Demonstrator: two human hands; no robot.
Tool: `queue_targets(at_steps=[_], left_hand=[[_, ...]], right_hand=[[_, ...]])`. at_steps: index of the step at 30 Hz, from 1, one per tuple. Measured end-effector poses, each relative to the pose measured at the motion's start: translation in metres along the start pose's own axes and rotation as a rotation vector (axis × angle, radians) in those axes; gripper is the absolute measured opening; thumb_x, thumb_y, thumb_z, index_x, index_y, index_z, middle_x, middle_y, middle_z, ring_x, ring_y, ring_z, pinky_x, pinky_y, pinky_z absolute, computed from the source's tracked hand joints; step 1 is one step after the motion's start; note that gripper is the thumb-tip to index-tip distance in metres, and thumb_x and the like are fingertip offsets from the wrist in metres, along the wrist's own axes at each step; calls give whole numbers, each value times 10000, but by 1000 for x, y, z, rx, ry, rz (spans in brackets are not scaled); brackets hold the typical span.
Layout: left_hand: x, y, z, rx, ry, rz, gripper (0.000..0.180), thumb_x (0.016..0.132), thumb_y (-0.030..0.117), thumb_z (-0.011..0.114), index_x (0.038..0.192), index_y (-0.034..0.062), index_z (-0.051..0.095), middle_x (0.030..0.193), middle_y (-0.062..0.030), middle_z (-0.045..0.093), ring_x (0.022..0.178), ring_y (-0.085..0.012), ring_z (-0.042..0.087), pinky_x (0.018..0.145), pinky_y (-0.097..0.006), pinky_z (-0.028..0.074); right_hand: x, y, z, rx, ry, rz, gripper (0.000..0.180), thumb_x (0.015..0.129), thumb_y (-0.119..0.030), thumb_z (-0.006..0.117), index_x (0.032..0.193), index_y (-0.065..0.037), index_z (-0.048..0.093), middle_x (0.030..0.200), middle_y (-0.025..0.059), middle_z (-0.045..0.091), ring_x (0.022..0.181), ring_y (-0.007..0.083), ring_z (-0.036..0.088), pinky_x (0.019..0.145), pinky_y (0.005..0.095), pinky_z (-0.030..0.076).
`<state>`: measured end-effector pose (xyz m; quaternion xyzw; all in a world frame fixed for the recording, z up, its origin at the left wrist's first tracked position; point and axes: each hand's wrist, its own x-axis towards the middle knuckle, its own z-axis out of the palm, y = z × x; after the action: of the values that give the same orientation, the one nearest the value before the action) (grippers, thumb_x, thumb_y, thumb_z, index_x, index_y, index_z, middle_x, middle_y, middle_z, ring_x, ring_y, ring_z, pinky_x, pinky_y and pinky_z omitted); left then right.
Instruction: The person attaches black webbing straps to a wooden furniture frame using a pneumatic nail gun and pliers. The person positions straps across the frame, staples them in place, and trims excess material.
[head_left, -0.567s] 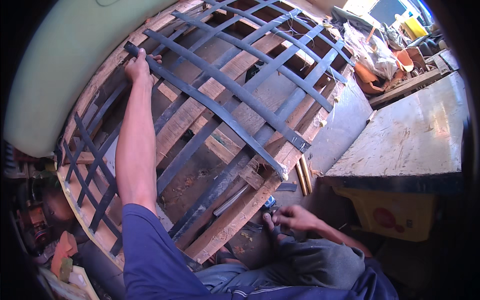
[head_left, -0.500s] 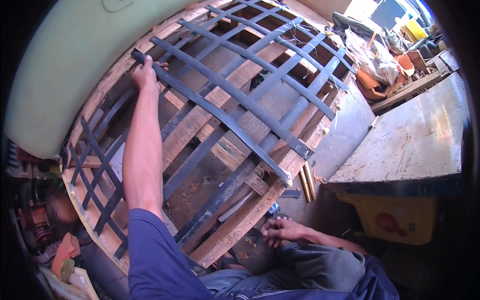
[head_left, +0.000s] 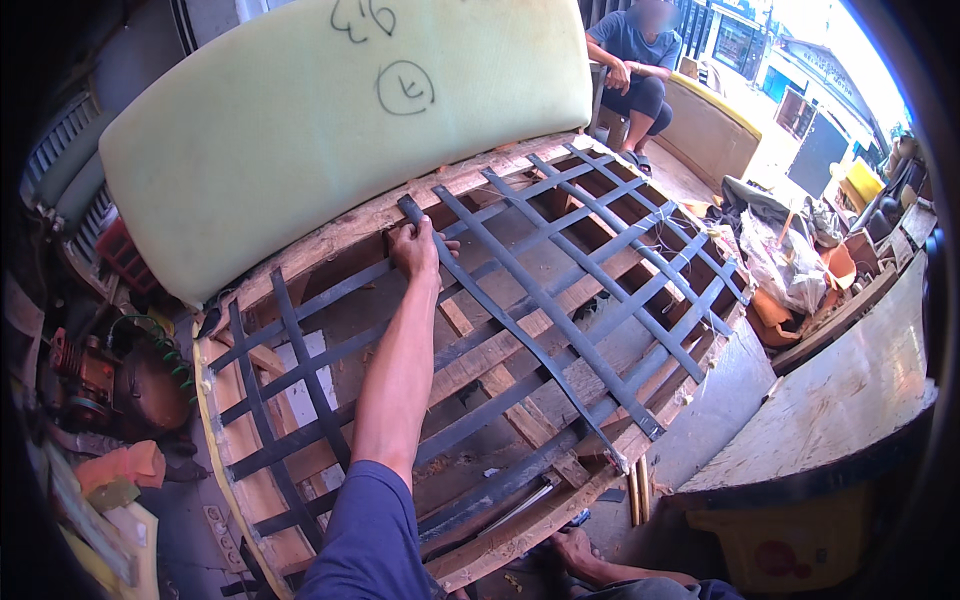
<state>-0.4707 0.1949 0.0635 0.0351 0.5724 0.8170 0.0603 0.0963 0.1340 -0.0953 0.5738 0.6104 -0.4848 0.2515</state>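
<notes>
My left hand (head_left: 418,250) is closed around the far end of a black webbing strap (head_left: 490,303). It holds that end at the far wooden rail (head_left: 345,238) of a sofa frame. The strap slants across the frame to the near rail (head_left: 520,535), where its other end meets the wood. Other black straps (head_left: 560,325) criss-cross the frame beside it. My right hand (head_left: 578,552) is low by the near rail, its fingers curled and partly hidden. A small blue object (head_left: 578,518) lies right against it, too little of it showing to name.
A pale green foam-padded backrest (head_left: 300,130) stands behind the frame. A person (head_left: 637,70) sits at the far right. A worn board (head_left: 810,380) and a heap of scraps (head_left: 790,260) are on the right. A compressor-like machine (head_left: 95,380) stands left.
The view has swung up and left, bringing in more of the backrest and the seated person. My left hand still holds the strap end; my right hand has moved closer to the blue object.
</notes>
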Motion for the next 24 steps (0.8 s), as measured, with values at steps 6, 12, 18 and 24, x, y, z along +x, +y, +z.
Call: queue_targets(at_steps=[6,12,18,24], left_hand=[[0,1,-1,-27,-2,-23,285,1042,274,569,981,-4,559,795,-142,652,570,-272,711,427,-357,566],[4,2,-1,-18,9,-69,271,1041,269,581,960,13,546,762,-135,650,554,-258,702,429,-354,562],[4,-6,-3,-56,-11,14,264,1041,264,583,963,17,537,743,-134,643,539,-260,696,408,-362,550],[2,-13,-5,-38,9,-35,260,1043,262,581,968,17,538,731,-132,642,526,-263,692,401,-361,550]], right_hand=[[5,-1,-12,109,199,-89,652,758,-524,793,1074,37,690,962,202,726,786,272,697,717,405,520],[-20,1,-82,1191,123,-249,218,773,-28,588,977,14,521,731,93,557,572,244,585,552,388,566],[-101,-32,-178,1235,480,-664,150,907,-114,533,1021,-66,448,686,57,457,489,182,471,435,346,464],[-233,-193,-232,900,321,-1132,107,884,-88,498,933,-1,462,634,62,461,455,173,508,415,364,534]])
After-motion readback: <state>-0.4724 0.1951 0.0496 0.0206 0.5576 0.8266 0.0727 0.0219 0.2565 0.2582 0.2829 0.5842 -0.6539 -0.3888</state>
